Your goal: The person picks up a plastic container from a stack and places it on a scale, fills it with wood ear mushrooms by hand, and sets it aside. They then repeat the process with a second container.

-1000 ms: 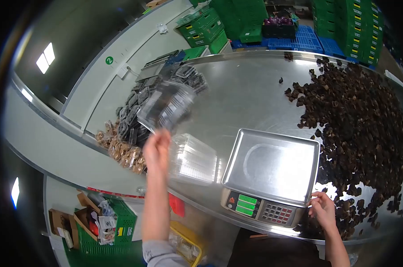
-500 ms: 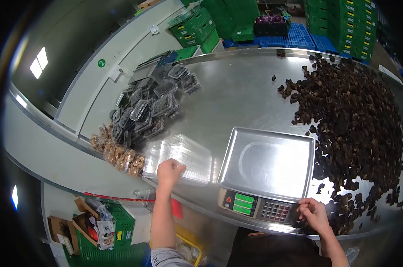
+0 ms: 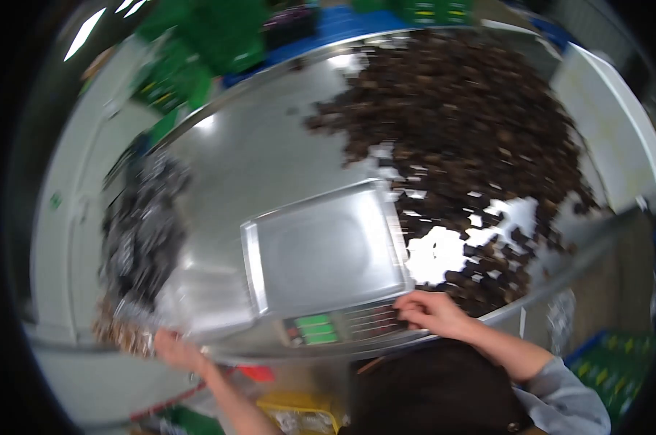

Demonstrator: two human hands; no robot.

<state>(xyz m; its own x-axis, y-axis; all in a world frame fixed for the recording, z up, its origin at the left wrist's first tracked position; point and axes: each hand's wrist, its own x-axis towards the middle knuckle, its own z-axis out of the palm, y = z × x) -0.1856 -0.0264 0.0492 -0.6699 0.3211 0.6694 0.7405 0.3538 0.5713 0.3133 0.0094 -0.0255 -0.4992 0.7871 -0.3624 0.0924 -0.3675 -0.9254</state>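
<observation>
My left hand (image 3: 177,351), smeared by motion, is at the table's front edge beside a stack of clear plastic trays (image 3: 212,293); its fingers do not show clearly. My right hand (image 3: 431,313) is at the right end of the keypad on a weighing scale (image 3: 324,254), its fingers bent and drawn together. Whatever they hold, if anything, is hidden. The scale has a square steel plate and lit green displays (image 3: 317,329). Right of it spreads a large heap of dark brown, shrivelled pieces (image 3: 466,109), which look like dried mushrooms.
Filled clear packs (image 3: 143,232) are piled at the left of the steel table (image 3: 270,138), with light brown bagged goods (image 3: 121,330) in front. Green crates (image 3: 176,69) stand behind. A white panel (image 3: 611,130) rises at the right, and a yellow bin (image 3: 299,406) sits below.
The view has swung to the right and blurred. My left hand now shows at the front edge of the clear trays instead of over them. My right hand stays by the scale's keypad.
</observation>
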